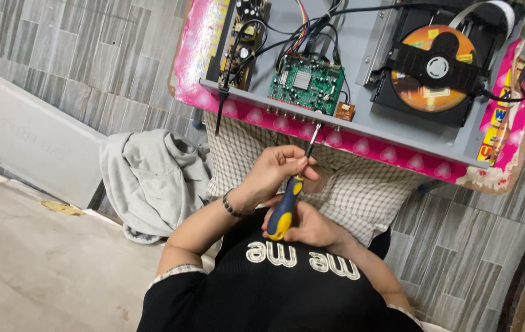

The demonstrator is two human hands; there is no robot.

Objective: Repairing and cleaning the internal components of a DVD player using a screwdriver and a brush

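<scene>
Grey-tiled floor; both hands [287, 197] grasp screwdriver [290, 197], tip at player chassis [360, 120] rear edge; unscrewing step, steady turning needed.

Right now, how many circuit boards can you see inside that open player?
3: a green board mid-chassis, a narrow board at its left, a tiny brown one by the front edge. Others may hide beneath the disc drive.

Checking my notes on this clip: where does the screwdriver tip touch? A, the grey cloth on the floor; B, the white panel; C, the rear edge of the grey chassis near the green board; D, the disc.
C: the screwdriver, held by both hands, has its tip at the chassis edge below the green board.
</scene>
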